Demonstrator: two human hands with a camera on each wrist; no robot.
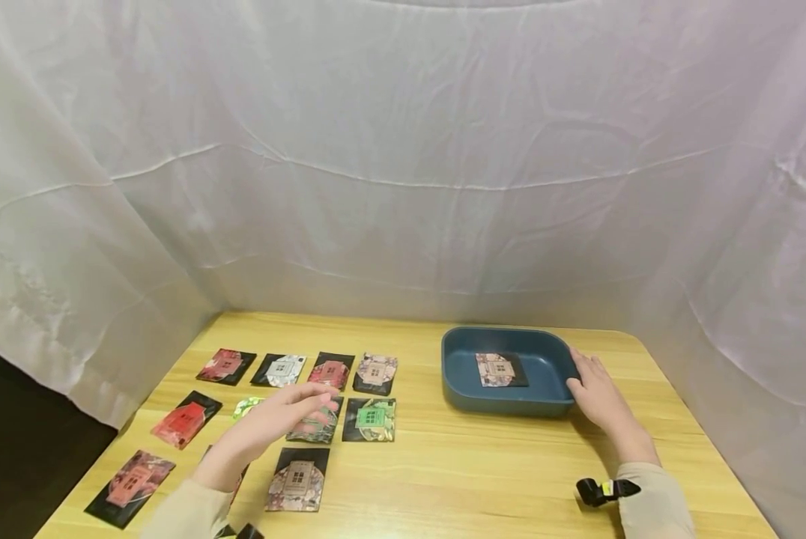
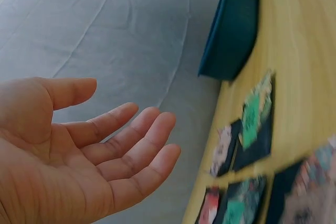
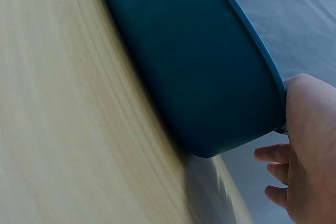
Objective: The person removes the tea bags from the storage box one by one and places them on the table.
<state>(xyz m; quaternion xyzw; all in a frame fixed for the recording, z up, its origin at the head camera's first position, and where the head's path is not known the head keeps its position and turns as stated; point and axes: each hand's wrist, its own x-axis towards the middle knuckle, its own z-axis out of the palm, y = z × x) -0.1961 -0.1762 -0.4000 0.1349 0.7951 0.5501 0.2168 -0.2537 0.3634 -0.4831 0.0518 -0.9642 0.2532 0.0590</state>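
A dark blue rectangular basin [image 1: 511,404] stands on the right half of the table, with one floral-and-black sachet [image 1: 501,370] lying inside. My right hand [image 1: 601,400] holds the basin's right end, its thumb over the rim; in the right wrist view, the other fingers [image 3: 277,196] hang outside the wall. On the left, my left hand [image 1: 268,427] hovers above rows of sachets, fingers loosely extended and holding nothing. Beneath its fingertips lies a dark sachet [image 1: 329,423], partly covered. Nearby are a green-labelled sachet [image 1: 371,420] and a pink-labelled sachet [image 1: 298,480].
Several more sachets lie in rows at the left, including a red one [image 1: 187,419] and a white-and-black one [image 1: 279,370]. One bright green sachet [image 1: 246,406] is half hidden by the left hand. White curtains [image 1: 403,224] enclose the wooden table [image 1: 457,479].
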